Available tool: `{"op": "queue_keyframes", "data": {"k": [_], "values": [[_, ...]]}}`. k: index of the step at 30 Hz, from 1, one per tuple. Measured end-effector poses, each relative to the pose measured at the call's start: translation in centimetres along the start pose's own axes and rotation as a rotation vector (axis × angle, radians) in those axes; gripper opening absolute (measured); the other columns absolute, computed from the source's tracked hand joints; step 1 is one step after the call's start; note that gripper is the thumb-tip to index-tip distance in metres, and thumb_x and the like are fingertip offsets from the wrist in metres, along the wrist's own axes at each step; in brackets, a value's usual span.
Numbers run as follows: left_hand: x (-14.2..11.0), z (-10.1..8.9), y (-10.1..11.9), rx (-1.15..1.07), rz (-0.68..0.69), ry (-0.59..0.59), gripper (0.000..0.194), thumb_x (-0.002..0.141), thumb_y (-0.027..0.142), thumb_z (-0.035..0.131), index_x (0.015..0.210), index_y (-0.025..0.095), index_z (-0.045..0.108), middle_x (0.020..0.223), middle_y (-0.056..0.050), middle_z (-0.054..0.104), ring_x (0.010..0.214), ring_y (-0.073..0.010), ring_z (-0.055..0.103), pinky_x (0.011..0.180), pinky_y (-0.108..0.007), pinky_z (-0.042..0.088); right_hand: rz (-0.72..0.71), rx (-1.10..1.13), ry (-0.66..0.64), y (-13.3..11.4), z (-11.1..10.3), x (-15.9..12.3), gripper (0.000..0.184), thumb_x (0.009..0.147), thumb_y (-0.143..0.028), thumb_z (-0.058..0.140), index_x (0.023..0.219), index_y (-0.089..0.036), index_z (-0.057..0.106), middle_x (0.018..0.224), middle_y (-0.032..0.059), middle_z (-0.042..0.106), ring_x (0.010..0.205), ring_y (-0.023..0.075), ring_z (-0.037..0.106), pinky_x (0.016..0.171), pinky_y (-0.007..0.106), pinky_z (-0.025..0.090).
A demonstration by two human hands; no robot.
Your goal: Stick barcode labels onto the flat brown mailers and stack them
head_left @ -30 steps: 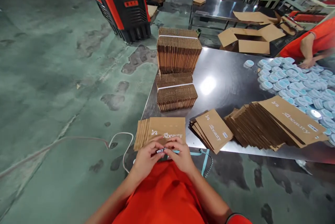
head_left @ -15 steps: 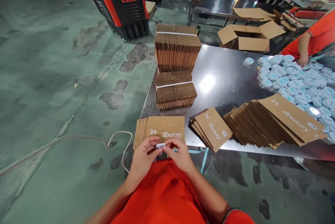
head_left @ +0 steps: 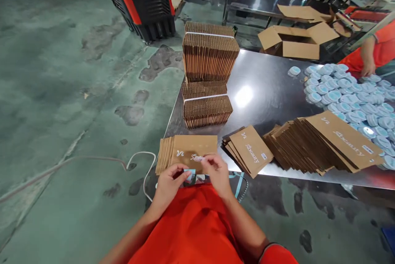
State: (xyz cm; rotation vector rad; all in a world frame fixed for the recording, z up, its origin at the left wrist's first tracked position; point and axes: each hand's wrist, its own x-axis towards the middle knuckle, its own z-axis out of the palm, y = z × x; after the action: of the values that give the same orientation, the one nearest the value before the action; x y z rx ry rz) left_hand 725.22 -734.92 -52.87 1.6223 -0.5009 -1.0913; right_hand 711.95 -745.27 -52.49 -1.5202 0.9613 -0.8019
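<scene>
Between the thumb and fingers of my right hand [head_left: 217, 173] is a small white label [head_left: 199, 158], partly blurred. It is over the top sheet of a fanned stack of brown cardboard mailers [head_left: 196, 144] with white "beauty" lettering; whether it touches the cardboard I cannot tell. My left hand [head_left: 169, 184], lower and to the left, pinches a light blue label backing strip [head_left: 189, 172] at the table's front edge. Right of these, a smaller pile of mailers [head_left: 251, 149] has a white label on its top one, and so does the long fanned row [head_left: 342, 140] beyond.
Two strapped bundles of folded cardboard [head_left: 207, 105] stand behind the stack on the metal table [head_left: 262, 91]. Many round white-and-blue containers [head_left: 348, 91] lie at the right, where a co-worker's hand [head_left: 368, 66] reaches in. An open carton [head_left: 300, 48] is behind; a cable [head_left: 92, 158] crosses the floor.
My hands, together on the label before, are now apart. My right hand has moved up over the mailer with the label, while the left keeps the blue backing strip.
</scene>
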Motion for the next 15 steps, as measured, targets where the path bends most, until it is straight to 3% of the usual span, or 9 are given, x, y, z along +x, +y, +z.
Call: {"op": "queue_keyframes", "data": {"k": [3, 8, 15], "values": [[1.0, 0.1, -1.5, -0.012, -0.034, -0.035, 0.023, 0.06, 0.036, 0.071, 0.075, 0.019, 0.064, 0.062, 0.003, 0.065, 0.058, -0.0154, 0.061, 0.058, -0.026, 0.049, 0.08, -0.117, 0.191, 3.7, -1.5, 2.8, 0.024, 0.081, -0.039, 0.058, 0.073, -0.017, 0.063, 0.078, 0.0033, 0.062, 0.076, 0.0163, 0.055, 0.071, 0.027, 0.043], [3.5, 0.5, -4.2, -0.014, -0.105, -0.064, 0.03, 0.053, 0.037, 0.074, 0.073, 0.018, 0.065, 0.067, 0.0, 0.068, 0.065, -0.0181, 0.063, 0.065, -0.03, 0.051, 0.132, -0.36, 0.133, 9.5, -2.8, 6.1, 0.022, 0.076, -0.034, 0.055, 0.06, -0.018, 0.059, 0.064, 0.0024, 0.061, 0.068, 0.0173, 0.055, 0.067, 0.028, 0.044], [5.1, 0.5, -5.7, -0.019, -0.143, -0.02, 0.032, 0.049, 0.035, 0.076, 0.073, 0.016, 0.066, 0.072, -0.003, 0.07, 0.073, -0.0206, 0.064, 0.069, -0.031, 0.05, 0.124, -0.491, 0.131, 10.5, -2.3, 7.1, 0.019, 0.074, -0.027, 0.055, 0.061, -0.018, 0.064, 0.068, 0.0056, 0.064, 0.072, 0.0202, 0.058, 0.072, 0.03, 0.044]]}}
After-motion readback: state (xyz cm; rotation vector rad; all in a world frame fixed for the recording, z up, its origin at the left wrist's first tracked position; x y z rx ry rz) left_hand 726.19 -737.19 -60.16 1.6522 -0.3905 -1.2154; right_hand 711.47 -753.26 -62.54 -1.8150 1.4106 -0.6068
